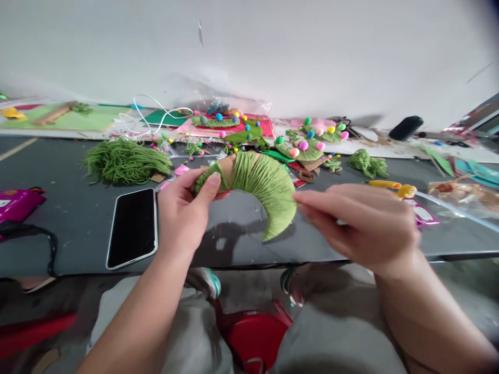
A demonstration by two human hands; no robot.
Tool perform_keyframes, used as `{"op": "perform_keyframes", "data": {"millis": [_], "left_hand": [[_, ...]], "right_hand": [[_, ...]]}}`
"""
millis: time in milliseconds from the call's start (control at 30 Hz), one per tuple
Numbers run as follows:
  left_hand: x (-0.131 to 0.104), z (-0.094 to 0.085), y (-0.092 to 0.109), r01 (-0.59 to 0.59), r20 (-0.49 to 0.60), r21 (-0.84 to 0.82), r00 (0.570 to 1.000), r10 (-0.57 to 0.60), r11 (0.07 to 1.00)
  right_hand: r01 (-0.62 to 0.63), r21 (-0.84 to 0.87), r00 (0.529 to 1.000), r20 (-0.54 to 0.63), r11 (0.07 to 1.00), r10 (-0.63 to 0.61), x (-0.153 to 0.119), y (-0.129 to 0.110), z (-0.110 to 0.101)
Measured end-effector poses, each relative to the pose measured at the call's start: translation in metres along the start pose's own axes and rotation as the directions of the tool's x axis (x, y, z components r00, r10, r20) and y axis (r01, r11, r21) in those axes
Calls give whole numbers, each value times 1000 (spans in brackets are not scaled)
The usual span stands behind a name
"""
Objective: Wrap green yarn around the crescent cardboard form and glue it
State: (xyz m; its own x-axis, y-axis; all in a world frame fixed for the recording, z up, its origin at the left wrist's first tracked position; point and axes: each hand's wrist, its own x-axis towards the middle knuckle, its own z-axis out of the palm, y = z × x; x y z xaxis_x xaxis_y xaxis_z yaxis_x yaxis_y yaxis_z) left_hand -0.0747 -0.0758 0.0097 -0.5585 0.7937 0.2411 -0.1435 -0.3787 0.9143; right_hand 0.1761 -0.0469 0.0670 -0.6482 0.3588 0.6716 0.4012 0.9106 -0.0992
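Note:
A crescent wrapped in green yarn is held up over the dark table, its pointed tip hanging down. Bare tan cardboard shows between the strands near its left end. My left hand grips that left end, thumb on top. At the crescent's right edge, my right hand is closed, its thumb and forefinger pinched together; what they hold is too small and blurred to make out.
Left on the table lie a phone and a green yarn bundle. Behind are crescents with coloured pompoms. A yellow glue gun is at the right, a purple packet at the far left.

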Motion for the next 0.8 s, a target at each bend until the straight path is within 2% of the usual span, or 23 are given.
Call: {"op": "perform_keyframes", "data": {"millis": [67, 100, 167, 233, 333, 433, 500, 667, 800], "left_hand": [[0, -3, 4, 65, 121, 20, 990, -66, 998], [-1, -4, 6, 115, 211, 56, 969, -125, 992], [-4, -4, 10, 215, 392, 154, 883, -259, 964], [-7, -2, 12, 272, 531, 252, 763, -368, 929], [-11, 0, 14, 256, 659, 375, 603, -450, 891], [-11, 0, 12, 228, 723, 427, 495, -482, 875], [-11, 0, 10, 237, 740, 424, 465, -486, 874], [-9, -1, 11, 260, 734, 396, 486, -474, 880], [-10, -2, 13, 301, 758, 347, 468, -455, 888]], "right_hand": [[-25, -72, 982, -186, 997, 11, 1, 6, -5], [-33, -85, 969, -246, 996, 11, 2, 9, -6], [-44, -68, 955, -297, 997, 22, 4, 15, -4], [-71, -13, 958, -280, 997, 64, 5, 20, 2], [-156, 80, 968, -187, 985, 168, 5, 27, 15], [-205, 136, 969, -111, 969, 221, 4, 32, 27], [-240, 157, 962, -92, 958, 256, 3, 34, 32], [-318, 220, 936, -82, 922, 342, 2, 36, 38], [-369, 273, 920, -27, 888, 391, 2, 38, 43]]}}
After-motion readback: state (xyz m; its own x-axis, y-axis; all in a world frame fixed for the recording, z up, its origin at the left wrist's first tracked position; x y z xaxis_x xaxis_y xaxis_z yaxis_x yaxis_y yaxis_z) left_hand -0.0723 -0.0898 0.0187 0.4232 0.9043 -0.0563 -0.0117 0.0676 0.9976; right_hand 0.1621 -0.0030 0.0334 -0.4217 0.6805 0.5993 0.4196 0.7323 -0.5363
